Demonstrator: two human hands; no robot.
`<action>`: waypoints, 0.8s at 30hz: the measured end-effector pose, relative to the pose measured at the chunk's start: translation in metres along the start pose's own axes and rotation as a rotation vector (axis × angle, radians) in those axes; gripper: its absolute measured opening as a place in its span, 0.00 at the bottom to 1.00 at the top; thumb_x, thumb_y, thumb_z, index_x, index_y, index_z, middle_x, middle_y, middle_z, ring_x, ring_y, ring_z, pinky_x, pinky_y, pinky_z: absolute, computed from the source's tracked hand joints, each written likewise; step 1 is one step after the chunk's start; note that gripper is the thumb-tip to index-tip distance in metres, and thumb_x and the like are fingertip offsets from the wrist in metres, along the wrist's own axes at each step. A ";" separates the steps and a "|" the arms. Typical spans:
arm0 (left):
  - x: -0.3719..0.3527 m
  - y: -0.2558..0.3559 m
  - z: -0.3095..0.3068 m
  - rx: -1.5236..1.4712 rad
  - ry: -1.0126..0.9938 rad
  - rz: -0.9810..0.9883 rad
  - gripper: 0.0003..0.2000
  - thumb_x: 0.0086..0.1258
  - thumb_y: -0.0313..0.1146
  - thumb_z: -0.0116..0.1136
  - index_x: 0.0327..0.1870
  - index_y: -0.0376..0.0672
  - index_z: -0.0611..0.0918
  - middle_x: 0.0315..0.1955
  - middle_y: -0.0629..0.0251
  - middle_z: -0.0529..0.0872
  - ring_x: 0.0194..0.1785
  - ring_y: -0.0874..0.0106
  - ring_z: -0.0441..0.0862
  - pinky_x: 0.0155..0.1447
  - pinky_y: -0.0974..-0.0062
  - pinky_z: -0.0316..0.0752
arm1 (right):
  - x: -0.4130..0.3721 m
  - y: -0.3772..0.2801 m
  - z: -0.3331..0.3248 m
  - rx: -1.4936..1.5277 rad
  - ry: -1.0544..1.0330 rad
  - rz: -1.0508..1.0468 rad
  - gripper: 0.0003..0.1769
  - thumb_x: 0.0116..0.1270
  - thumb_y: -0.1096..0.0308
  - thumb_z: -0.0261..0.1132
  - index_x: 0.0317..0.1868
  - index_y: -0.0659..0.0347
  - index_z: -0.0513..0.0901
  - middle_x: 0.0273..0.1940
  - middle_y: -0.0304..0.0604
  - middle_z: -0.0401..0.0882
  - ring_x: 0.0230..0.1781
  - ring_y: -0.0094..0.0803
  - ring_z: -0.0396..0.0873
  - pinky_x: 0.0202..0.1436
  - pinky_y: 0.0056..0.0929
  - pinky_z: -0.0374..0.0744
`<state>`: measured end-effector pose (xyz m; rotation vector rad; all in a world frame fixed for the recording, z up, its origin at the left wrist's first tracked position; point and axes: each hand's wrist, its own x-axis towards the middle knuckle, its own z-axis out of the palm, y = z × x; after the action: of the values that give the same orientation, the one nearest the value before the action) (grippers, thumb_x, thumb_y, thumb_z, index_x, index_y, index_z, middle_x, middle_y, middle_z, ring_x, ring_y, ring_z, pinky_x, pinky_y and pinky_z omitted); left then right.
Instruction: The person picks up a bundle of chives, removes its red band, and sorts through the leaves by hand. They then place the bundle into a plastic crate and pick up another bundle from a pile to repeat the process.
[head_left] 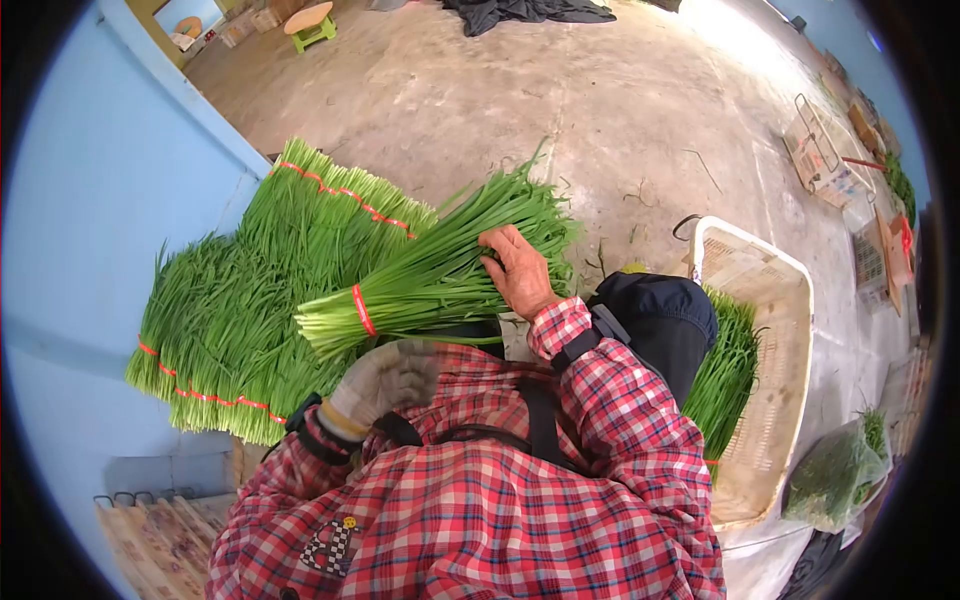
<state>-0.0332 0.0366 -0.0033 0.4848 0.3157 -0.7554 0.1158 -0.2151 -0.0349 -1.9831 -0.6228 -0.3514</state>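
Note:
A bunch of garlic chives (pixel 420 285), tied near its pale stem ends with a red band (pixel 363 310), lies slantwise in front of my lap. My bare right hand (pixel 520 275) grips it over the leafy part, the fingertips partly lost among the leaves. Just below the cut stems is my left hand (pixel 385 385), in a pale work glove; it is blurred and its fingers do not show clearly. It appears apart from the bunch. To the left, a large pile of similar banded chive bunches (pixel 250 290) reaches beneath the held one.
At my right side stands a white plastic basket (pixel 785 400) with chives (pixel 725 360) inside. Farther right are a plastic bag of greens (pixel 838 475) and another basket (pixel 825 160). A blue wall (pixel 90 240) borders the pile. A small stool (pixel 310 25) stands far off on the concrete floor.

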 end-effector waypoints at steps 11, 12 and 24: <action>0.106 0.106 0.048 2.113 0.481 0.468 0.58 0.47 0.57 0.74 0.75 0.37 0.53 0.68 0.40 0.66 0.69 0.50 0.69 0.69 0.63 0.66 | -0.004 -0.009 -0.022 0.256 0.148 0.117 0.04 0.61 0.77 0.66 0.37 0.60 0.82 0.30 0.41 0.78 0.29 0.31 0.77 0.35 0.27 0.76; 0.109 0.105 0.046 2.010 0.476 0.386 0.58 0.47 0.60 0.73 0.76 0.41 0.52 0.66 0.39 0.68 0.67 0.49 0.70 0.69 0.63 0.67 | -0.003 -0.012 -0.033 0.347 0.167 0.193 0.04 0.62 0.77 0.65 0.37 0.61 0.82 0.28 0.37 0.78 0.28 0.24 0.75 0.34 0.24 0.74; 0.069 0.103 0.016 1.153 0.612 0.468 0.25 0.63 0.36 0.66 0.60 0.35 0.75 0.45 0.60 0.85 0.45 0.72 0.81 0.54 0.75 0.76 | 0.029 0.048 -0.211 0.492 0.430 0.466 0.07 0.64 0.69 0.66 0.42 0.59 0.85 0.33 0.34 0.82 0.32 0.20 0.77 0.36 0.19 0.72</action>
<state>0.0895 0.0526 0.0115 1.8289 0.2879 -0.2386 0.1707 -0.4113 0.0433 -1.4551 0.0386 -0.2881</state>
